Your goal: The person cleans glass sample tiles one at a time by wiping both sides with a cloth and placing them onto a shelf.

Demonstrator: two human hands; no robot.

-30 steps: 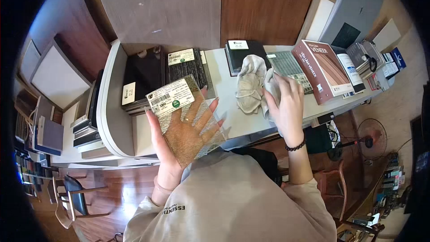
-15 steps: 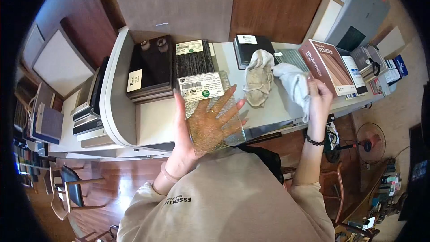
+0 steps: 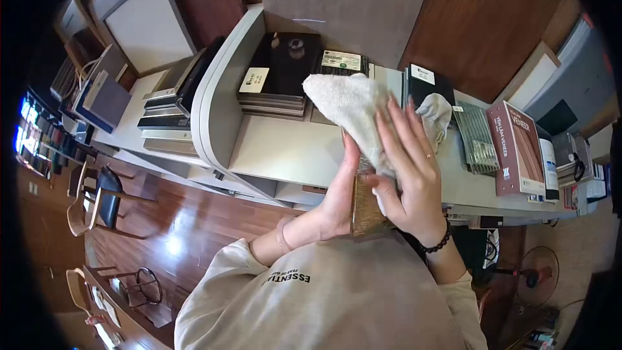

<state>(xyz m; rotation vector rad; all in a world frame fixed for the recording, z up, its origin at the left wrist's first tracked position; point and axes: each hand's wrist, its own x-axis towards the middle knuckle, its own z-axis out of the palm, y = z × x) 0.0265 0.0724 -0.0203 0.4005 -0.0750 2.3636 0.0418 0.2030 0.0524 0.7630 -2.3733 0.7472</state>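
My left hand (image 3: 337, 199) supports a textured glass sample panel (image 3: 367, 212) from beneath, its thumb along the near edge. The panel is tilted in front of my chest, and its upper part is covered. Over it lies a white cloth (image 3: 350, 105), pressed down by my right hand (image 3: 414, 178) with the fingers stretched flat across it. The fingers of my left hand are mostly hidden behind the panel and cloth. A second crumpled cloth (image 3: 435, 115) rests on the counter behind my right hand.
Dark glossy sample panels (image 3: 285, 68) are stacked on the white counter (image 3: 278, 149) beside a curved divider (image 3: 217, 97). A red veneer binder (image 3: 508, 149) and a ribbed glass sample (image 3: 476, 139) stand to the right. Below are chairs (image 3: 107, 194) and a fan (image 3: 539, 275).
My right hand has brought the cloth from the counter side leftward onto the glass panel, covering its label. The panel has turned and tilted. The whole view has swung left.
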